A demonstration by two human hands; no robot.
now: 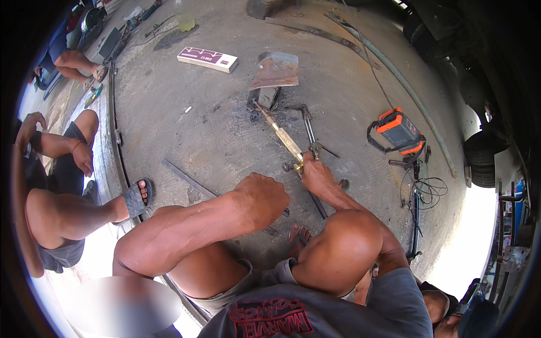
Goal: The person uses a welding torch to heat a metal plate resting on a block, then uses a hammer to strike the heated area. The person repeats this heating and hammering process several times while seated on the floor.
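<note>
My right hand [316, 170] is wrapped round the valve end of a brass gas torch [288, 142]. The torch slants away to the left, and its copper-coloured tip is close to a small metal block [266, 97]. A rusty, bent metal sheet [276, 70] rests over that block. Held up in front of my knees, my left hand [261, 200] is closed in a fist; whatever it may hold is hidden. Just right of the brass torch lies a second torch with a bent head [307, 121], on the concrete. Beneath my left hand runs a flat metal bar [189, 177].
A white and purple box [207, 59] lies on the far floor. At right sits an orange and black machine [399, 132] with coiled cables [426, 192]. A long pipe [403, 93] and a flat metal strip [315, 31] lie beyond. A seated person's leg [76, 214] is at left.
</note>
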